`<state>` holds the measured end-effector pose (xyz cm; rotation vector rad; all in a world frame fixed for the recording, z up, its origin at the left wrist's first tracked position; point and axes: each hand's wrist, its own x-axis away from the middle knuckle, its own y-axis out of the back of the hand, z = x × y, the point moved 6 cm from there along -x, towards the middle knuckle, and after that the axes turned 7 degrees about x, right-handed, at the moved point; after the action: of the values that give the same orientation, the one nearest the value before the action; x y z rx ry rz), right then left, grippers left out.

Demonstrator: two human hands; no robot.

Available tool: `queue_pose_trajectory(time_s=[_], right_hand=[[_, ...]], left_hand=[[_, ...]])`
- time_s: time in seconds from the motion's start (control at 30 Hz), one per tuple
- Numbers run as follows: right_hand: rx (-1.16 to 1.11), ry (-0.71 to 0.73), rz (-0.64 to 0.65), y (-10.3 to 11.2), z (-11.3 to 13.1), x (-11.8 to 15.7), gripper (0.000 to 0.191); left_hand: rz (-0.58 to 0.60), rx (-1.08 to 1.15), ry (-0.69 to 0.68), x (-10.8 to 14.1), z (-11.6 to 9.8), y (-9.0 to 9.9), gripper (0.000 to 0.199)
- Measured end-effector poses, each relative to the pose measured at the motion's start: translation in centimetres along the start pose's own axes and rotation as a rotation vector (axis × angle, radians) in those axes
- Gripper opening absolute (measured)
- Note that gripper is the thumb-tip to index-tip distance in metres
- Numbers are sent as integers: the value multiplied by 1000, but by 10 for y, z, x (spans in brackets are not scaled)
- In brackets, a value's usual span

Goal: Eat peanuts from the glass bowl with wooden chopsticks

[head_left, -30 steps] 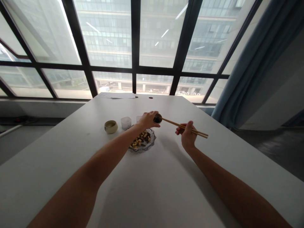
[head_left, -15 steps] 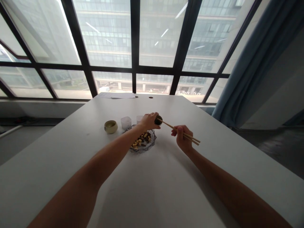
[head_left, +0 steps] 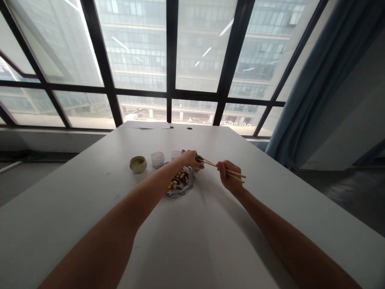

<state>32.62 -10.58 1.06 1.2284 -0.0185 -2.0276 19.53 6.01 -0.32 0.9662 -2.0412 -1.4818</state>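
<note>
My left hand (head_left: 190,158) is closed round a small greenish cup (head_left: 197,166), just past the rim of a clear scalloped dish. In that glass dish (head_left: 189,187) lie pale nuts (head_left: 177,181) mixed with dark pieces; my left forearm covers part of it. My right hand (head_left: 230,173) grips a pair of wooden chopsticks (head_left: 236,174). Their tips reach the mouth of the cup and are slightly apart. Whether they pinch anything is too small to make out.
A second greenish cup (head_left: 138,165) stands left of the dish. Two translucent plastic containers (head_left: 158,159) are behind the dish, one partly hidden by my left hand. Papers (head_left: 147,125) lie at the far edge of the white table (head_left: 192,241), before the windows.
The cup in my left hand has gone from tilted towards me to more upright and lower. The chopstick tips have spread a little. The camera view has shifted slightly.
</note>
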Motion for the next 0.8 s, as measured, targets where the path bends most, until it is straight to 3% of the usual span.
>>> queue_pose_trajectory(time_s=[0.17, 0.3, 0.43, 0.6, 0.8], right_hand=[[108, 86, 14, 0, 1, -1, 45], [103, 68, 13, 1, 0, -5, 47], [87, 58, 16, 3, 5, -8, 47], [74, 39, 49, 4, 14, -9, 50], [1, -30, -9, -1, 33, -24, 51]], left_hand=[[-4, 28, -7, 9, -1, 11, 77], [-258, 101, -109, 47, 18, 39, 65], [-454, 182, -97, 109, 60, 52, 45], [-555, 226, -30, 169, 104, 39, 30], [-585, 351, 24, 193, 128, 18, 34]])
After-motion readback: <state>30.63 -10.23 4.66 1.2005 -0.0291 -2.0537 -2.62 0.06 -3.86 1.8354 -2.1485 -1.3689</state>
